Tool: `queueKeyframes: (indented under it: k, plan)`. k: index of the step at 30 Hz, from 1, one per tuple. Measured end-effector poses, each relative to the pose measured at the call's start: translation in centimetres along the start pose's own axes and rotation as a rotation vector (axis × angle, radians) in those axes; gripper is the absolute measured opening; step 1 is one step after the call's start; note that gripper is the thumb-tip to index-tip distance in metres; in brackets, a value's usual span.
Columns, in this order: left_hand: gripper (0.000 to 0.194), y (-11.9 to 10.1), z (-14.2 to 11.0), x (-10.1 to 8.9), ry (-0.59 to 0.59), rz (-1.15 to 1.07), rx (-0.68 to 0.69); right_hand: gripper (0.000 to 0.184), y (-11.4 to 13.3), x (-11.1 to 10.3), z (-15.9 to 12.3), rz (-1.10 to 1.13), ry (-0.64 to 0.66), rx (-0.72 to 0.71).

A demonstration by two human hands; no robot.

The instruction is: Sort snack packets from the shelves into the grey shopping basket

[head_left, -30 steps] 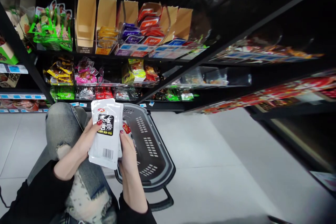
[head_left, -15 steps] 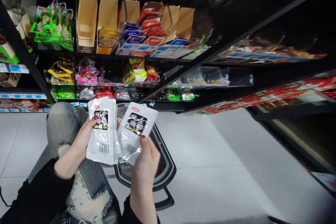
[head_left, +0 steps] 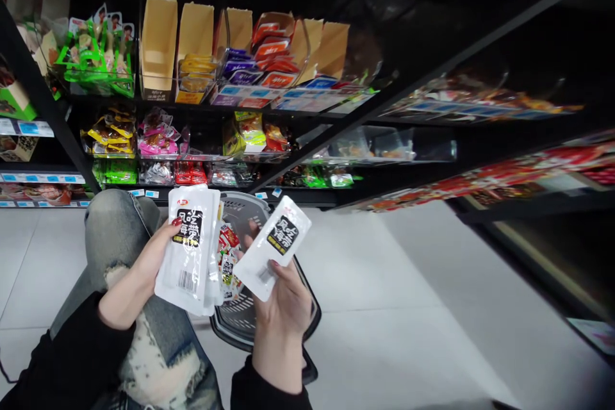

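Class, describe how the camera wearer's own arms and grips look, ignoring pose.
The left grip and right grip are ungloved human hands with shiny red polish on the thumbnails. Plain black fabric sleeves end short of the hands.

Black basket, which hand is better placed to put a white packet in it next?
Probably the right hand: it holds one white packet and shows against the basket, while the left hand, farther from the basket, grips a stack of similar packets.

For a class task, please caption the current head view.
Left hand holding several white packets, right hand holding one white packet, near a dark basket.
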State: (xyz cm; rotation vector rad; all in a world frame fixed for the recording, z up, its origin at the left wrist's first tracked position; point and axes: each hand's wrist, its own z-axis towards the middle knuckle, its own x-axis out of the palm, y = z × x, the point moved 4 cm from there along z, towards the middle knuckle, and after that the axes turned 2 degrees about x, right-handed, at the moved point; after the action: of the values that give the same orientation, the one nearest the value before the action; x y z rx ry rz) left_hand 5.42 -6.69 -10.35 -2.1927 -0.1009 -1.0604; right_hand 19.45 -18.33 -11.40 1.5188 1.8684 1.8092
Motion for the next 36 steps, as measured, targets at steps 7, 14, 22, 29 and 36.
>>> queueKeyframes:
  k: [7,14,22,29,36]
  plan:
    - [0.051,-0.1,-0.2,0.3,0.016,0.004,-0.051,0.064,-0.6,1.2,-0.2,0.039,0.077,0.094]
    - [0.043,0.1,-0.2,-0.1,-0.049,-0.023,-0.055,0.066,-1.0,0.8,0.5,-0.207,-0.052,0.065]
    - [0.035,0.3,0.0,-0.5,-0.121,-0.092,-0.025,0.045,-0.7,3.4,-1.3,-0.646,0.059,-0.261]
    - [0.034,0.7,0.3,-0.6,-0.098,-0.046,-0.050,0.039,-2.1,3.6,-1.2,-0.824,0.136,-0.335]
    - [0.037,0.4,0.1,-0.4,-0.119,0.072,0.058,0.032,0.2,4.7,-2.0,-0.911,0.030,-0.453]
